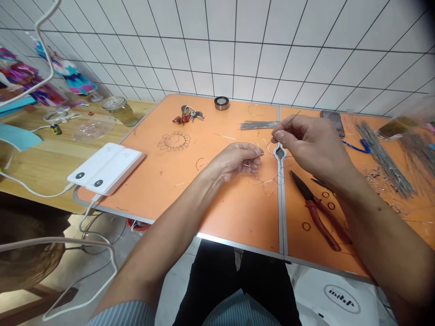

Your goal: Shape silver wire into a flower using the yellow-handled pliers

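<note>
My left hand (239, 160) is closed around a piece of thin bent wire (267, 181), whose loops hang over the orange table (204, 203). To its right and slightly higher, my right hand (299, 133) pinches a thin wire between thumb and fingertips. Behind the right fingertips lies a bundle of straight wires (258, 125). Red-handled pliers (321, 210) rest below my right hand, partly under the forearm. A ring of looped wire (174, 141) lies flat to the left of my hands.
Keys (188, 115) and a roll of tape (221, 103) lie near the tiled wall. White power banks (106, 168) with cables sit at the left edge. More wire bundles (385, 158), a phone (332, 122) and small black rings (306, 226) are on the right.
</note>
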Available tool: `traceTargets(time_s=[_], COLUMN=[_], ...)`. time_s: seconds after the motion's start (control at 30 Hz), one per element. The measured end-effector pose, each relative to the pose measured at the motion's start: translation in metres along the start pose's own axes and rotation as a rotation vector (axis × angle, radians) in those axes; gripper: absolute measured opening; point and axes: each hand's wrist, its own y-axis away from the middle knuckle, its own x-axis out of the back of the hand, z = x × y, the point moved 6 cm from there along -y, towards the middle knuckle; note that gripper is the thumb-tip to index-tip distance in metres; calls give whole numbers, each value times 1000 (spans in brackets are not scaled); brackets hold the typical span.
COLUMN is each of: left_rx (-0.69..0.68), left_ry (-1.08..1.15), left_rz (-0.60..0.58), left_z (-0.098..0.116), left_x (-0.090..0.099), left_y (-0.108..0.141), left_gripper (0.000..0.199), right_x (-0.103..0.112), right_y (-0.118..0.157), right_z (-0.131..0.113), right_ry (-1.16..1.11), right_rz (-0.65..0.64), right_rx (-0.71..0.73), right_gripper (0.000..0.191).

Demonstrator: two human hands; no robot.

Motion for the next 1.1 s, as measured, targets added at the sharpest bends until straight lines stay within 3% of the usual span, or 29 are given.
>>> traceTargets(time_s=[0.53, 1.1], left_rx=[-33, -35], left_ry=[-46, -90], left_rz=[10, 11], left_z=[1, -2], left_x=[-1, -1], left_y=[1, 1], left_gripper=[24, 19], right_x=[-10, -12], right_y=[3, 1], right_z=[-9, -10], right_ry=[158, 156], right_rz=[-50, -36], right_rx=[77, 31], right_gripper=[20, 17])
